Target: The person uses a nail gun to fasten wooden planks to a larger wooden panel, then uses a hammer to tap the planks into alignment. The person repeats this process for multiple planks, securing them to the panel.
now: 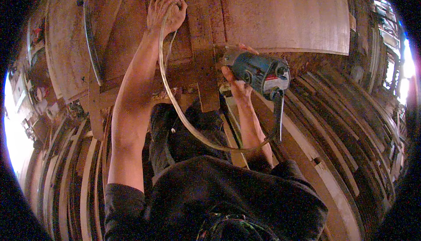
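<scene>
My right hand (239, 87) is wrapped round a blue corded power tool (258, 72) that looks like a trim router. The tool lies tilted, its dark capped end toward the right; its working end is hidden. A pale power cord (186, 125) hangs from that end, loops past my right forearm and rises to my left hand (166, 11). That hand stretches far forward with fingers spread over a brown wooden panel (127, 26). The cord runs across it near the thumb, and I cannot see it gripped. Beneath the panel, a wooden beam (206, 70) runs toward me.
A wide pale board (285, 13) extends at the far right. A dark curved bar (91, 44) rests on the panel at the left. Long wooden strips (329, 114) lie stacked to the right, with more strips (70, 171) at the left.
</scene>
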`<state>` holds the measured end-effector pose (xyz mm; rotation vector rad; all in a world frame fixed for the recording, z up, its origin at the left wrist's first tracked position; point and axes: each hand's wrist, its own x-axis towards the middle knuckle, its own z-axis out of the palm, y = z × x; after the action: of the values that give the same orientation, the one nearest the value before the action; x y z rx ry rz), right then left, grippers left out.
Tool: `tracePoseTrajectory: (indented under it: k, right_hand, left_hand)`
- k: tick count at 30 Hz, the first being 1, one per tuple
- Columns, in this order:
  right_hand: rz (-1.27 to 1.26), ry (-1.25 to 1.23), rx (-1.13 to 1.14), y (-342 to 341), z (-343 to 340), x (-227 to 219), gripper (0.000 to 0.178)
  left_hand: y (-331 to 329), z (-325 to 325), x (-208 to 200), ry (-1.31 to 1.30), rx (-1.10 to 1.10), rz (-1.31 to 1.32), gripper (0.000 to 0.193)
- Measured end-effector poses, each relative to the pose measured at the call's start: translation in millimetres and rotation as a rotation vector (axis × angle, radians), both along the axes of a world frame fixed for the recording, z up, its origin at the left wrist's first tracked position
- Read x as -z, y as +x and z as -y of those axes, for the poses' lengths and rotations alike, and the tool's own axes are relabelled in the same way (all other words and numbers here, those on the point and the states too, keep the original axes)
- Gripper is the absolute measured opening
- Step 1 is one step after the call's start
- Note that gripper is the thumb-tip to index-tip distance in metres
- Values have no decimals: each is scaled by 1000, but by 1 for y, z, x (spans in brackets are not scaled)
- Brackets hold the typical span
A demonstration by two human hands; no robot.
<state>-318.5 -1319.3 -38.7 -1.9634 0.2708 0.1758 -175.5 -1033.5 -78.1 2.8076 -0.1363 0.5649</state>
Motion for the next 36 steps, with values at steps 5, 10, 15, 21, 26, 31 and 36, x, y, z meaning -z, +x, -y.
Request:
tracePoseTrajectory:
  k: [5, 10, 15, 21, 26, 31, 36]
  right_hand:
    - [-98, -28, 7, -1, 4, 4, 64]
    - [-185, -41, 18, -3, 5, 10, 66]
    - [-101, -46, 18, 11, -6, 5, 67]
    - [-6, -50, 21, 26, -16, -4, 70]
    - [-74, -84, 43, 24, -15, -7, 71]
    - [-221, -132, 82, 29, -16, -12, 73]
    - [-18, 205, 93, 66, -46, -23, 73]
  left_hand:
    - [1, 4, -4, 2, 8, -21, 65]
    - [-8, 8, -27, 106, -28, -159, 62]
    - [-9, 12, -33, 25, -26, -254, 61]
    - [-7, 10, -5, 24, -20, -46, 65]
    - [-16, 18, -12, -1, -24, -42, 65]
    - [-19, 19, -13, -8, -16, -25, 63]
    - [-20, 13, -12, -42, 3, 40, 63]
